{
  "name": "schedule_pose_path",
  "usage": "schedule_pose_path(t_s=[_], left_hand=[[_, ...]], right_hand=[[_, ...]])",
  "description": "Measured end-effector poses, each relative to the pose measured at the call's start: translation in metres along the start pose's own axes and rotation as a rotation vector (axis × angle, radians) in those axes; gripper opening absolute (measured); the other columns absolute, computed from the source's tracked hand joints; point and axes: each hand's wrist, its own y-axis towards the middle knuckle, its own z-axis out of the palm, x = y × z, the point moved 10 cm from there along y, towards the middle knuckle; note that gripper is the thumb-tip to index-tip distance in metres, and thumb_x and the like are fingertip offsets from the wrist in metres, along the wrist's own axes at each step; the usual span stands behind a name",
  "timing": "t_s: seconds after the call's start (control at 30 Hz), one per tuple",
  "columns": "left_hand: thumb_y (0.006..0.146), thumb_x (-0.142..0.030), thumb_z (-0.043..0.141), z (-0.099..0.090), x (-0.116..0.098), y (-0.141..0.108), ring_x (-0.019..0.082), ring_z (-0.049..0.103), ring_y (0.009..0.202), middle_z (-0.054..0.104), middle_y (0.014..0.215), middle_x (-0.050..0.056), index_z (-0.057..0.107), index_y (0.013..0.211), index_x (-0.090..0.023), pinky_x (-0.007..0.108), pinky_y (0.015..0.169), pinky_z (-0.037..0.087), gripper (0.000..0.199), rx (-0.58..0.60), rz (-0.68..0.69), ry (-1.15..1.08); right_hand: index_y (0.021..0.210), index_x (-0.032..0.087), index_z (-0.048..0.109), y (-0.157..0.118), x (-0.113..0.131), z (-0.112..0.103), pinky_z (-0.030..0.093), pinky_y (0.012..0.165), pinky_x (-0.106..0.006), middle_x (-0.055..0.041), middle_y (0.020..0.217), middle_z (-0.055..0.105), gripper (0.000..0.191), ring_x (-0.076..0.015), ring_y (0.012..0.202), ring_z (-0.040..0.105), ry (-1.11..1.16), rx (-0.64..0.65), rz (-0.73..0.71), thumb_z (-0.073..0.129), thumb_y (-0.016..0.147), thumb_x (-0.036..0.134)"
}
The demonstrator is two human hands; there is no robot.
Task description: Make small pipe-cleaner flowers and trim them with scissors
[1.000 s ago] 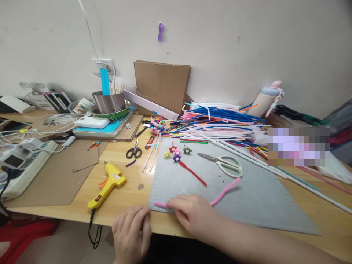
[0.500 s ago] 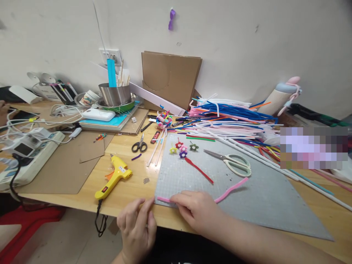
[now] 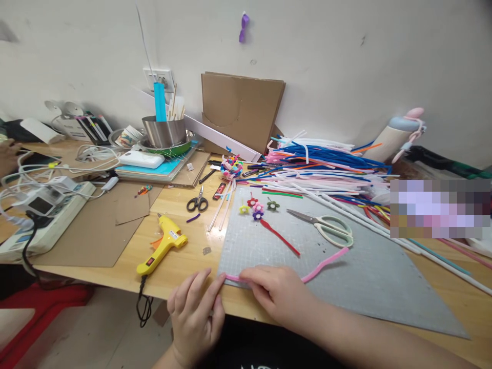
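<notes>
A pink pipe cleaner (image 3: 325,262) lies across the front edge of a grey cutting mat (image 3: 384,292), its right end angled up and away. My right hand (image 3: 279,292) is closed over it, fingers bent down on its left part and hiding its middle. At the left tip, the index finger of my left hand (image 3: 198,312) touches the pipe cleaner; that hand's fingers are apart and grip nothing. Beyond my right hand lie a red pipe cleaner piece (image 3: 282,240), small pipe cleaner flowers (image 3: 257,207) and pale-handled scissors (image 3: 332,230).
A yellow glue gun (image 3: 163,246) rests to the left, with black scissors (image 3: 197,204) behind it. Bundled pipe cleaners (image 3: 323,164) lie at the back right. A power strip (image 3: 73,212) with tangled cables sits far left. Another person's hand (image 3: 7,156) shows at the left edge.
My left index finger has come onto the left tip of the pink pipe cleaner, which it was just short of before. My right hand stays in place on it. The view has shifted slightly.
</notes>
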Motion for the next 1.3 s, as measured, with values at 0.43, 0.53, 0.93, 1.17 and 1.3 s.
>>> schedule_pose_path(t_s=[0.43, 0.53, 0.93, 1.17, 1.3], left_hand=[[0.075, -0.017, 0.056, 0.000, 0.001, 0.001, 0.026, 0.056, 0.096, 0.067, 0.103, 0.008, 0.070, 0.100, -0.026, 0.039, 0.084, 0.033, 0.030, 0.009, -0.004, -0.005], [0.075, -0.017, 0.056, 0.000, 0.001, 0.000, 0.026, 0.056, 0.097, 0.068, 0.103, 0.008, 0.070, 0.100, -0.026, 0.040, 0.085, 0.034, 0.030, 0.020, -0.006, -0.009], [0.077, -0.019, 0.055, -0.001, 0.001, 0.001, 0.025, 0.056, 0.098, 0.068, 0.104, 0.007, 0.069, 0.100, -0.026, 0.039, 0.085, 0.032, 0.028, 0.028, -0.021, -0.002], [0.078, -0.019, 0.053, 0.001, 0.002, 0.000, 0.023, 0.055, 0.101, 0.067, 0.107, 0.006, 0.069, 0.100, -0.027, 0.037, 0.087, 0.032, 0.028, 0.042, -0.045, -0.002], [0.077, -0.019, 0.054, 0.002, 0.003, -0.001, 0.024, 0.055, 0.101, 0.067, 0.108, 0.006, 0.069, 0.100, -0.026, 0.037, 0.087, 0.032, 0.028, 0.055, -0.045, -0.004]], right_hand=[[0.091, 0.023, 0.061, 0.001, 0.005, 0.003, 0.035, 0.060, -0.023, 0.0000, 0.075, 0.062, 0.021, -0.0125, 0.069, 0.056, -0.163, 0.024, -0.038, 0.040, 0.089, 0.021], [0.089, 0.023, 0.061, 0.005, 0.004, 0.002, 0.035, 0.061, -0.022, 0.0004, 0.076, 0.064, 0.022, -0.0118, 0.069, 0.057, -0.142, 0.038, -0.026, 0.039, 0.091, 0.024], [0.087, 0.022, 0.061, 0.010, 0.006, 0.002, 0.032, 0.057, -0.022, 0.0012, 0.076, 0.066, 0.021, -0.0115, 0.068, 0.058, -0.237, 0.078, -0.070, 0.041, 0.090, 0.020], [0.073, 0.019, 0.061, 0.027, 0.036, 0.004, 0.018, 0.044, -0.026, 0.0003, 0.064, 0.065, 0.011, -0.0128, 0.051, 0.055, -0.553, 0.259, -0.287, 0.053, 0.079, 0.014], [0.068, 0.018, 0.063, 0.039, 0.052, 0.013, 0.022, 0.043, -0.026, -0.0010, 0.060, 0.065, 0.013, -0.0142, 0.047, 0.054, -0.673, 0.388, -0.391, 0.056, 0.074, 0.009]])
